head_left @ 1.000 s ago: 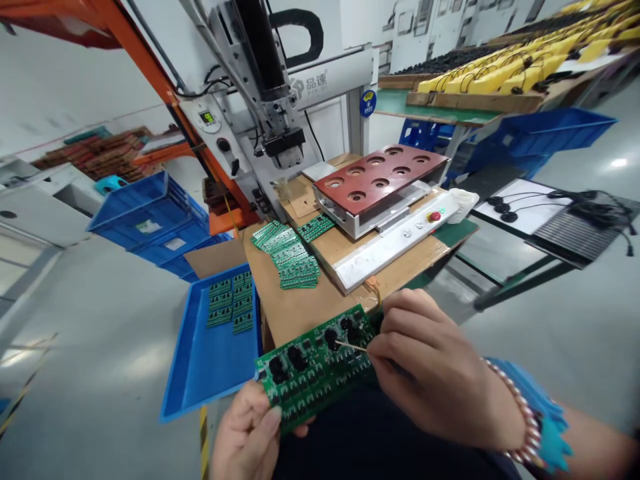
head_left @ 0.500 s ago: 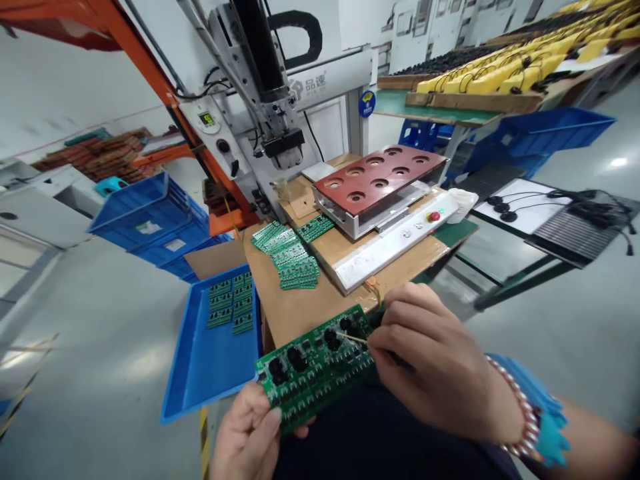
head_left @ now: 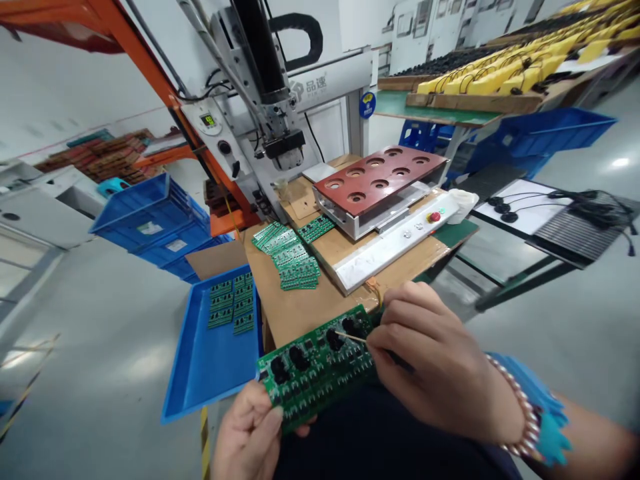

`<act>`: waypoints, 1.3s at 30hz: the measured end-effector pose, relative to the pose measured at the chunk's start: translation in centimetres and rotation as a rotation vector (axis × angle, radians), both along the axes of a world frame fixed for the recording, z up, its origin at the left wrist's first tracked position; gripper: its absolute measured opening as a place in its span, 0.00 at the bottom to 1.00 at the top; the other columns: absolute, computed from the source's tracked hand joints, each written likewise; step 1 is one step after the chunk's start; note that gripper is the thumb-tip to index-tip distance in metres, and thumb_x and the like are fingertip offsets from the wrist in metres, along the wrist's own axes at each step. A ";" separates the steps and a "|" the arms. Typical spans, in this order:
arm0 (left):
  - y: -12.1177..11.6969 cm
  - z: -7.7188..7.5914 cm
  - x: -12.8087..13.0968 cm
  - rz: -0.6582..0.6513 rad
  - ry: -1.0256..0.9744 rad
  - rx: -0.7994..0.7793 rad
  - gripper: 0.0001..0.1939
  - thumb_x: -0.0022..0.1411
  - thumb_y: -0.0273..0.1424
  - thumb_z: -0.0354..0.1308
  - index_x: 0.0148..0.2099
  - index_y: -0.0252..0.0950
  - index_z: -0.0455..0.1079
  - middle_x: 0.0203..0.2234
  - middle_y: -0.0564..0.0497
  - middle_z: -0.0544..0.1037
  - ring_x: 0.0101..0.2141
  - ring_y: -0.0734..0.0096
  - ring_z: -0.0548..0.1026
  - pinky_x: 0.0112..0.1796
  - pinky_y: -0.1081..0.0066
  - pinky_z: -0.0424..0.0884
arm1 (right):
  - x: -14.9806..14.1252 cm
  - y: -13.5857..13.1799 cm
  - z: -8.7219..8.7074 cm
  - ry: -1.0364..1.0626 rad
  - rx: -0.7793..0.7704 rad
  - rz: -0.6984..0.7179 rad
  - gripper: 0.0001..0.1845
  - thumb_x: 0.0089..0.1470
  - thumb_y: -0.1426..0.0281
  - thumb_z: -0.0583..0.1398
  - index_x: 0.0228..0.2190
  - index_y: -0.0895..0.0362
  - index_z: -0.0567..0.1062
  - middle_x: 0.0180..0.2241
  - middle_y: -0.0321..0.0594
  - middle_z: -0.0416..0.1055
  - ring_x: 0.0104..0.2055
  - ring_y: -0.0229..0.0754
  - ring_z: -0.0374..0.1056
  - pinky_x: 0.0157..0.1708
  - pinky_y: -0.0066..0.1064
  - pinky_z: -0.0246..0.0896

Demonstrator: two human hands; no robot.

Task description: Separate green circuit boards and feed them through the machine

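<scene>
A green circuit board with several black blobs along it is tilted in front of me. My left hand grips its lower left end, thumb on top and fingers beneath. Between the fingertips of my right hand is a thin wooden stick. The stick's tip touches or sits just over one of the black blobs on the right half of the board. My right hand covers the board's right end.
Fanned green boards lie on the brown bench. A blue tray at left holds more boards. Beyond stands a machine with a red fixture plate with round holes and a control bar. A rack with black cables is at right.
The stick's tip has shifted very slightly over the same black blob, and the blobs look a little more spread. Both hands keep their grips.
</scene>
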State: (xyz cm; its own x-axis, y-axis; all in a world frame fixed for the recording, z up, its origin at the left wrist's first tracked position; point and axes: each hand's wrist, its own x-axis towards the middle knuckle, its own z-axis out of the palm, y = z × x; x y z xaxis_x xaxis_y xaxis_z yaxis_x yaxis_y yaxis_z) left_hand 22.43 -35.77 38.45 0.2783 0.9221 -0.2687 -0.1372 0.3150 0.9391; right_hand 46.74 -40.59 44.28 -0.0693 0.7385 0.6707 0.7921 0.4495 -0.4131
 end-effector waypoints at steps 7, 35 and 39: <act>-0.1 0.2 0.4 0.065 -0.016 -0.021 0.13 0.46 0.35 0.68 0.22 0.36 0.65 0.19 0.52 0.74 0.21 0.68 0.71 0.23 0.70 0.67 | -0.2 0.1 0.1 -0.006 -0.015 0.015 0.06 0.49 0.80 0.56 0.24 0.61 0.71 0.22 0.39 0.62 0.31 0.38 0.54 0.32 0.37 0.51; -0.4 0.9 1.0 0.039 -0.031 -0.020 0.13 0.45 0.34 0.68 0.20 0.36 0.66 0.17 0.52 0.73 0.22 0.67 0.71 0.23 0.70 0.67 | 0.3 -0.2 0.2 0.001 -0.005 0.000 0.06 0.49 0.81 0.56 0.25 0.60 0.71 0.23 0.39 0.63 0.31 0.39 0.56 0.33 0.37 0.52; -0.6 1.1 1.3 0.117 -0.046 -0.046 0.13 0.45 0.33 0.68 0.20 0.37 0.66 0.17 0.53 0.72 0.22 0.67 0.71 0.24 0.70 0.67 | 0.2 0.0 0.3 -0.012 0.006 -0.005 0.06 0.49 0.81 0.56 0.26 0.60 0.71 0.22 0.39 0.63 0.30 0.38 0.55 0.32 0.36 0.52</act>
State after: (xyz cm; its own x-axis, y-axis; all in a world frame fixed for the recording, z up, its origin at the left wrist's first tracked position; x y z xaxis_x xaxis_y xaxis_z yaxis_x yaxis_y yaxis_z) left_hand 23.74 -36.38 39.60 0.1825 0.9361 -0.3008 -0.2184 0.3369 0.9159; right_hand 46.98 -40.62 44.54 -0.0731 0.7351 0.6741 0.7993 0.4474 -0.4012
